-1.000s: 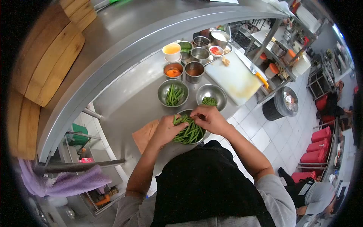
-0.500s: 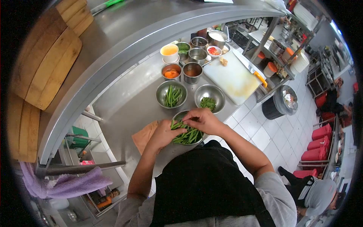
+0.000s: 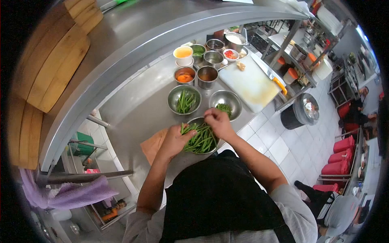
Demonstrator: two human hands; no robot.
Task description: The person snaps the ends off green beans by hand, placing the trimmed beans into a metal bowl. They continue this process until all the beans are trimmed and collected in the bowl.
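Note:
Green beans [image 3: 200,139] fill the nearest metal bowl [image 3: 214,150], in front of the black apron. My left hand [image 3: 175,139] is closed around a few beans at this bowl's left rim. At the right rim my right hand [image 3: 219,122] is pinched, and whatever lies between its fingertips is too small to make out. Just beyond it, a second metal bowl [image 3: 216,96] holds small green bean pieces [image 3: 224,108], partly hidden by that hand. To the left of that, another metal bowl [image 3: 173,92] contains longer bean pieces [image 3: 186,101].
A brown cloth or paper [image 3: 153,146] lies left of my left forearm. Farther back stand several metal containers [image 3: 207,77] and a white cutting board [image 3: 250,87] with a yellow-handled knife [image 3: 269,73]. A steel shelf edge [image 3: 117,67] curves overhead. A bin [image 3: 298,111] stands on the floor.
My right hand has moved a little up and right, away from my left hand, toward the bowl of small bean pieces. The left hand stays at the near bowl with beans in it.

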